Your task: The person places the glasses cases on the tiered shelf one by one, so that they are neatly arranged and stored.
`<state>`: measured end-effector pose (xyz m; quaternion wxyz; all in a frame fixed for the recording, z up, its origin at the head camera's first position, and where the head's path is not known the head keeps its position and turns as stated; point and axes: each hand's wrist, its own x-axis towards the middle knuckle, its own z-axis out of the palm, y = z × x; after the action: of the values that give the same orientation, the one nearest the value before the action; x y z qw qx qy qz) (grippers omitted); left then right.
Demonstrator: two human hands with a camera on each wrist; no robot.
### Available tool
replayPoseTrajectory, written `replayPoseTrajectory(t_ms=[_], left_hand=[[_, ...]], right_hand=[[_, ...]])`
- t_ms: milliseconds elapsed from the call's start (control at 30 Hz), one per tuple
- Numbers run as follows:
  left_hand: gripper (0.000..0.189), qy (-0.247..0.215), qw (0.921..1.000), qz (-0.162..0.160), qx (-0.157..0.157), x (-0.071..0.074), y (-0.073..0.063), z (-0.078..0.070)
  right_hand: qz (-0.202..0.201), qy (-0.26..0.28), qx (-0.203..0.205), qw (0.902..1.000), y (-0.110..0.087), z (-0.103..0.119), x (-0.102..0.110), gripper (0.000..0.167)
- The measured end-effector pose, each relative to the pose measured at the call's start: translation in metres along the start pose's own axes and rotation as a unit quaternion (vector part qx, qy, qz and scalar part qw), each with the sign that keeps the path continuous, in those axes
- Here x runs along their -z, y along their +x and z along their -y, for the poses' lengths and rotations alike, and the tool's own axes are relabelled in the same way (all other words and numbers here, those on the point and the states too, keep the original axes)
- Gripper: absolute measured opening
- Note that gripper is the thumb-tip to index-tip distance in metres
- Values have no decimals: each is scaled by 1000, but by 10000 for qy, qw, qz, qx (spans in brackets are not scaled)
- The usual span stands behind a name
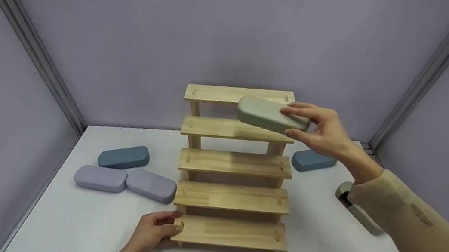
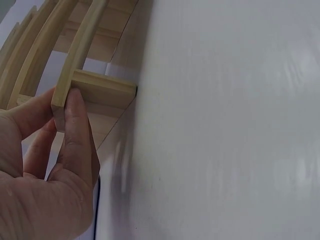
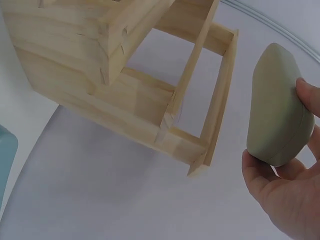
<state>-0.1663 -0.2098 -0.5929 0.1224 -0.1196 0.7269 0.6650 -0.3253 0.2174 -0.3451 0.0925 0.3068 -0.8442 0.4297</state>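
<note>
A stepped wooden rack (image 1: 232,196) with several shelves stands in the middle of the white table. My left hand (image 1: 151,233) pinches the left end of its lowest shelf, thumb on one face and fingers on the other, as the left wrist view (image 2: 55,165) also shows. My right hand (image 1: 324,128) holds a sage-green glasses case (image 1: 265,114) by its right end, in the air before the upper shelves. In the right wrist view the green case (image 3: 277,107) is apart from the rack (image 3: 125,100), with thumb and fingers around its end.
Left of the rack lie a blue case (image 1: 124,157) and two lilac cases (image 1: 100,178), one touching the rack's side or close to it. On the right lie another blue case (image 1: 313,160) and a green case (image 1: 364,218) with a dark patch, partly behind my sleeve. Grey-lilac walls surround the table.
</note>
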Motion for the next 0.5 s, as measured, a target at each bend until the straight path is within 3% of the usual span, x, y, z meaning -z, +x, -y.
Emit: replayPoseTrajectory(t_ms=[500], left_hand=[[55,23,10000,-17,62,2,-6,2]], right_hand=[[763,126,13,9970,91,20,-47,47]])
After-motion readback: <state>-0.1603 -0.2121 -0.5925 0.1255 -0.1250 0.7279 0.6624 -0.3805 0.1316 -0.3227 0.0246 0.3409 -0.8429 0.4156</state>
